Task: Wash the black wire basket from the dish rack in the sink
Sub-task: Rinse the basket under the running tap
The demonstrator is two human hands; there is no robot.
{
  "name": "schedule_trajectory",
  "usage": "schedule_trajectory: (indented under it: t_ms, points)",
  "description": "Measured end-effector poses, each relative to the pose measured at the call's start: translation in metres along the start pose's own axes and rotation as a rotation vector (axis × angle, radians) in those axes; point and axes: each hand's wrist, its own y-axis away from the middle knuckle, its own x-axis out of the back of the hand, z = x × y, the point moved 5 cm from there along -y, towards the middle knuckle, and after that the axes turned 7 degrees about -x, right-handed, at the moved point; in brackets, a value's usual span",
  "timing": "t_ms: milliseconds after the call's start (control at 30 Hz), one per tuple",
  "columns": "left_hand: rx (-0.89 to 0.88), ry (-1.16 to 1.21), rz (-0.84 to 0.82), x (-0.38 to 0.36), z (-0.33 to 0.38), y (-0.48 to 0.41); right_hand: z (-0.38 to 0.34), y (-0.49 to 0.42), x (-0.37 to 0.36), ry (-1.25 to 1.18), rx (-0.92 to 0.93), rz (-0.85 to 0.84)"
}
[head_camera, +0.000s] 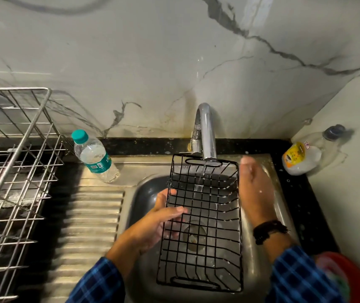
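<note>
Water (200, 174) falls from the tap (205, 132) onto the far end of the basket (203, 226), which is held lengthwise over the sink (144, 193) bowl, far rim just under the spout, near rim by the bowl's front edge. The left hand (163, 221) grips the basket's left rim, thumb across the wires, fingers curled outside. The right hand (255, 189), blurred, stands with straight fingers along the right rim and holds nothing; whether it touches cannot be told. Bare bowl shows left of the basket, less on the right. The ribbed drainboard (91, 217) lies left, a bottle (93, 157) at its back edge beside the rack (10, 171). A jug (301, 159) stands in the black counter's (294, 193) back right corner, against the marble wall (131, 62).
</note>
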Motion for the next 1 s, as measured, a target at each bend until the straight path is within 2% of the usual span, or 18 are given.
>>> schedule_trajectory:
  t_ms: [33, 100, 133, 167, 267, 333, 433, 567, 733, 800, 900, 1000]
  points:
    - [-0.009, 0.016, 0.017, 0.001, 0.002, 0.001, 0.021, -0.004, -0.011, -0.278, -0.257, -0.137]
    - [-0.002, 0.096, 0.034, 0.001, 0.005, 0.003, 0.05, 0.01, -0.048, -0.807, -0.794, -0.558]
    - [0.01, 0.137, 0.03, -0.002, 0.007, 0.004, 0.056, 0.02, -0.061, -0.965, -0.933, -0.7]
    - [0.023, 0.168, 0.022, -0.005, 0.009, 0.004, 0.054, 0.029, -0.069, -1.05, -0.98, -0.792]
    - [0.074, 0.237, 0.046, -0.009, 0.015, 0.003, 0.035, 0.037, -0.082, -1.119, -0.938, -0.844]
    - [0.137, 0.278, 0.081, -0.007, 0.014, 0.002, 0.029, 0.038, -0.089, -1.08, -0.903, -0.888]
    - [0.227, 0.415, -0.016, -0.018, 0.007, 0.001, 0.027, 0.036, -0.098, -1.179, -0.956, -0.871]
    - [0.153, 0.546, 0.034, -0.011, 0.007, -0.007, 0.016, 0.026, -0.108, -1.14, -0.9, -0.884]
    - [0.105, 0.415, 0.138, 0.011, 0.011, -0.004, 0.024, 0.004, -0.098, -1.182, -0.822, -0.732]
    - [0.121, 0.352, 0.137, 0.01, 0.01, -0.002, 0.019, 0.01, -0.098, -1.123, -0.775, -0.753]
    - [0.14, 0.316, 0.144, 0.004, 0.01, 0.001, 0.019, 0.021, -0.108, -1.154, -0.867, -0.783]
    - [0.059, 0.338, 0.16, 0.007, 0.015, 0.003, 0.025, 0.026, -0.109, -1.243, -0.821, -0.816]
